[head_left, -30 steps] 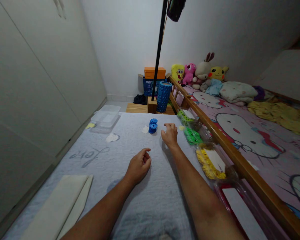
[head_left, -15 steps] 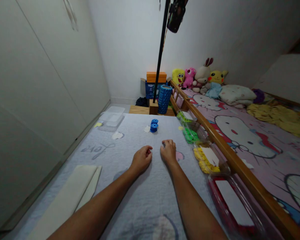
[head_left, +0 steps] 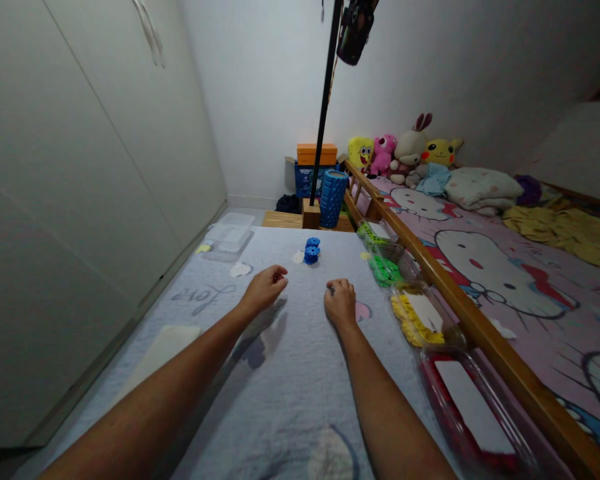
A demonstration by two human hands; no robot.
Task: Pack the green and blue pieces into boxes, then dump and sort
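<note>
My left hand is raised above the light blue cloth, casting a shadow below. Its fingers are loosely bent and apart, with nothing seen in them. Lower on the right, my right hand rests on the cloth, fingers curved down and the thumb apart from them. A small dark patch shows between thumb and forefinger; I cannot make out what it is, and the palm is hidden. Beyond both hands stand two small stacks of blue scalloped pieces, one behind the other, touched by neither hand.
Clear plastic boxes with green pieces, yellow pieces and red contents line the right side beside a wooden bed rail. A clear empty-looking tray lies far left. My left forearm partly covers a folded pale cloth.
My left hand has lifted off the cloth and moved left and forward. My right hand stays where it was. The view has shifted slightly.
</note>
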